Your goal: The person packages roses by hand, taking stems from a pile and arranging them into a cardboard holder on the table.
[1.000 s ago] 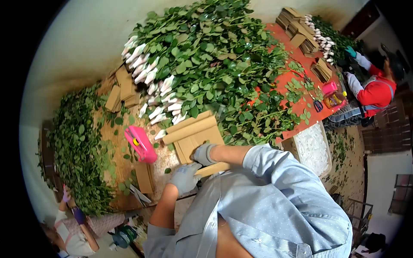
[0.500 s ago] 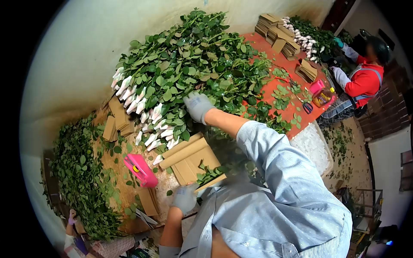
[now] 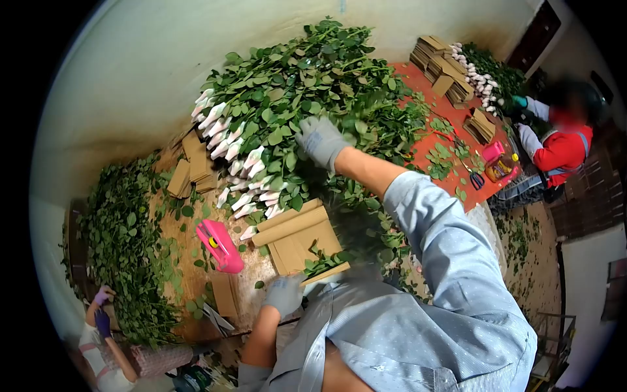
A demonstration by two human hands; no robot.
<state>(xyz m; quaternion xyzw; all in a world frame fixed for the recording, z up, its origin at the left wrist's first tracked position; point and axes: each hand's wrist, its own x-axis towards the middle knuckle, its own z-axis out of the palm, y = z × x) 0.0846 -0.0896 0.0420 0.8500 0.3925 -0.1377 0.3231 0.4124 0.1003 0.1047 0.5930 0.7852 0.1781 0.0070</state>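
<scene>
A big heap of leafy rose stems [image 3: 294, 88] lies against the wall, its pale pink-and-white buds [image 3: 238, 170] stacked at the left end. My right hand [image 3: 320, 140], in a grey glove, reaches over the heap with its fingers spread and bent; their tips touch the leaves. Nothing shows held in it. Close to my body, my left hand [image 3: 284, 294], also gloved, is closed on the near edge of a cardboard sheet [image 3: 307, 245]. A leafy sprig [image 3: 321, 263] lies on that sheet, and a single bud [image 3: 248, 232] sits beside its rolled far edge.
A pink stapler-like tool [image 3: 220, 245] stands left of the sheet. Folded cardboard [image 3: 196, 160] lies behind it. More foliage [image 3: 124, 255] covers the left side, near another person's purple-gloved hand [image 3: 102, 321]. On the red table [image 3: 421, 85] lie scissors [image 3: 477, 178]; a person in red works there.
The camera view has shifted slightly. My right hand has moved a little farther up over the heap, while my left hand stays at the cardboard. The person at lower left shows more.
</scene>
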